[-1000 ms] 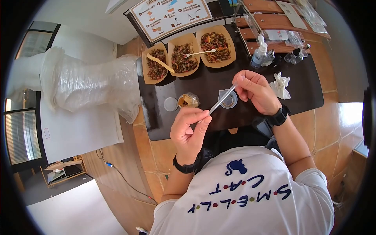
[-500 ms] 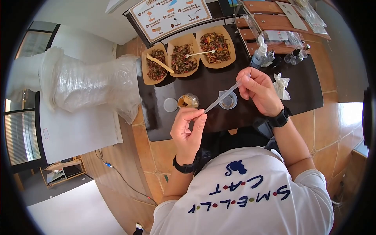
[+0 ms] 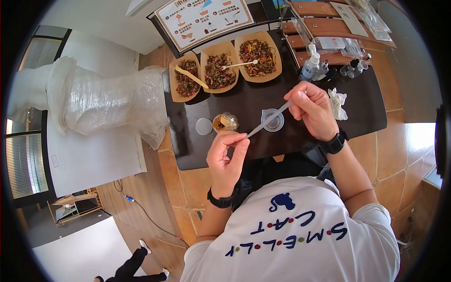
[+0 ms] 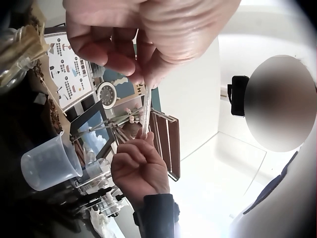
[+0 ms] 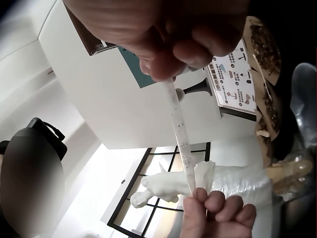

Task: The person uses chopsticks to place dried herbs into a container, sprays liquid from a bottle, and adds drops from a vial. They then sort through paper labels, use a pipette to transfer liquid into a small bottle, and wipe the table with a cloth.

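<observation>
A slim translucent plastic tube [image 3: 268, 120] stretches slantwise between both hands above the table. My left hand [image 3: 224, 157] pinches its lower end between thumb and index finger. At the upper end, my right hand [image 3: 314, 112] pinches it, the other fingers curled in. Small dark specks show along the tube [image 5: 180, 134] in the right wrist view. Below it stands a clear spouted plastic cup [image 3: 277, 124], which in the left wrist view is a translucent beaker-like cup [image 4: 49, 163]. Left of the cup, near my left hand, is a clear jar [image 3: 226, 121] with tan pieces inside.
Three paper trays [image 3: 219, 84] of dried plant bits line the table's back, one with a wooden spoon [image 3: 191, 76]. A round white lid [image 3: 204, 126] lies beside the jar. A pump bottle [image 3: 310, 66] and crumpled tissue [image 3: 338, 103] are at right. Plastic-wrapped bulk [image 3: 103, 101] stands left.
The tube has turned slightly in the fingers while both hands stay almost in place. A person in dark clothes has come into view on the floor at lower left.
</observation>
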